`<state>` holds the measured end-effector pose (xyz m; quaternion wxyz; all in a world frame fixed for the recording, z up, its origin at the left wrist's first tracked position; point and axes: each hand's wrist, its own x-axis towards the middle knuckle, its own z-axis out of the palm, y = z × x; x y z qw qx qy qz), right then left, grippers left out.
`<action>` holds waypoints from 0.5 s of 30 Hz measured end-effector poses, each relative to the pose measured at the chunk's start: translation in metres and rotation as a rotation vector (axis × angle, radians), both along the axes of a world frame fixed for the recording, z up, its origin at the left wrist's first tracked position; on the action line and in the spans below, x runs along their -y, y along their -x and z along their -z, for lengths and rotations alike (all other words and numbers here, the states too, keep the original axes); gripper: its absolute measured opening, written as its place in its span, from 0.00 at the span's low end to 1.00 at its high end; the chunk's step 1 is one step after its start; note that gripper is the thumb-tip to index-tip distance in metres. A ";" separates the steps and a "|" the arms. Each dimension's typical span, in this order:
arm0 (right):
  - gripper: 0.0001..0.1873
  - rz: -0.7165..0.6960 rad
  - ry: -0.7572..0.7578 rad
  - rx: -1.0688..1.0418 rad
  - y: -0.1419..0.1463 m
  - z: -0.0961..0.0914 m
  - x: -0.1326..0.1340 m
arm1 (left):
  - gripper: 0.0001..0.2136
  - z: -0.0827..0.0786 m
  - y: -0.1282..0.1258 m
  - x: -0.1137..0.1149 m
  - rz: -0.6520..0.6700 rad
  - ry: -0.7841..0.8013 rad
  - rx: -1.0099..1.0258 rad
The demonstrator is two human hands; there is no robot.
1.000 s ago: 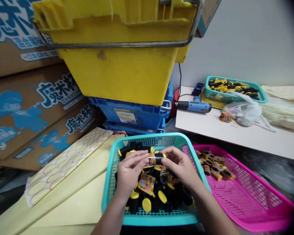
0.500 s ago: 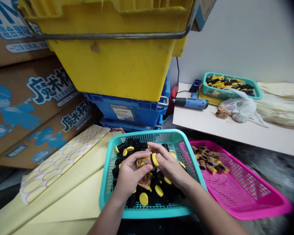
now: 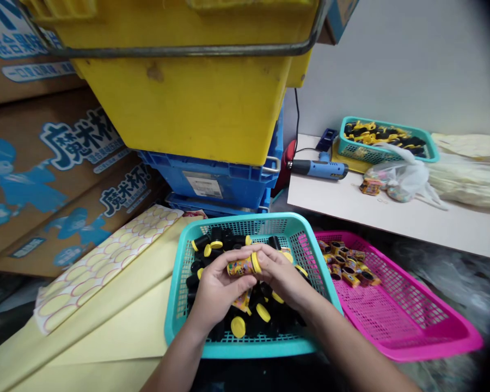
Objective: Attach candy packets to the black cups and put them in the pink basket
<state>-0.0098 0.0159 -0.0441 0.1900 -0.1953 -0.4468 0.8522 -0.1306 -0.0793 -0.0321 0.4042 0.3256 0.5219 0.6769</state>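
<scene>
A teal mesh basket [image 3: 249,348] holds black cylinders with yellow caps [image 3: 238,326]; right of it lies a magenta mesh tray [image 3: 408,321]; far off, a yellow plastic crate [image 3: 179,109] sits above blue crates [image 3: 212,185].

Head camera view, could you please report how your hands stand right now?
Left hand and right hand both on a yellow-capped tube. Above the teal basket. Pink basket to the right, apart.

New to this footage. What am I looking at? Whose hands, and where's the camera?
No machine here: these are a person's bare hands, filmed by one head-worn camera looking forward and down. The left hand and right hand together hold a yellow-capped cylinder wrapped in a printed label. Below them, a teal plastic basket holds a heap of black cylinders with yellow caps. To the right, a pink plastic basket holds labelled cylinders.
</scene>
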 end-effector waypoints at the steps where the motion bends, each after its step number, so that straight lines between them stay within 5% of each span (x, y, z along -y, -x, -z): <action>1: 0.24 -0.014 0.021 -0.010 -0.001 -0.001 0.000 | 0.14 -0.002 0.000 0.000 0.007 -0.003 -0.022; 9: 0.20 -0.020 0.053 -0.053 0.004 0.004 0.002 | 0.12 0.000 -0.008 -0.004 -0.059 0.042 -0.131; 15: 0.26 0.029 -0.036 -0.118 0.001 0.010 -0.005 | 0.14 0.011 -0.003 -0.001 0.088 0.022 0.032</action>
